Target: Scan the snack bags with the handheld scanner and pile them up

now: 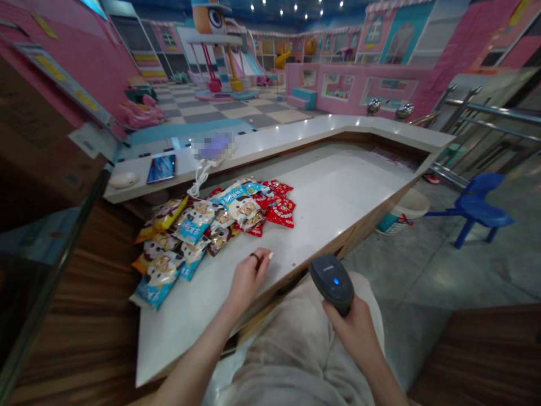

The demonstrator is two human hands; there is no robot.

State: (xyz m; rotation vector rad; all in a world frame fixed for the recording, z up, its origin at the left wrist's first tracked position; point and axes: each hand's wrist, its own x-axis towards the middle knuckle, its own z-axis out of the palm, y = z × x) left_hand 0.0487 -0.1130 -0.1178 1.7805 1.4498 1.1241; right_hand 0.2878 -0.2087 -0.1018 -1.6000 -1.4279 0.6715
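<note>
A heap of several snack packets (203, 231) lies on the white counter (321, 208), with blue-and-white packets at the front, red ones (281, 211) at the far end and yellow ones (163, 220) at the left. My left hand (249, 276) hovers just right of the heap, close to the counter, its fingers curled together around nothing and a dark ring on one finger. My right hand (353, 332) grips a black handheld barcode scanner (332, 283) with a small blue light glowing, held out past the counter's right edge.
A raised ledge behind the counter carries a tablet or phone (160, 169), a white oval object (123, 180) and a blurred purple item (213, 146) with a white cable (202, 177). Down to the right are a white bucket (401, 211), a blue plastic chair (475, 206) and metal railings (486, 124).
</note>
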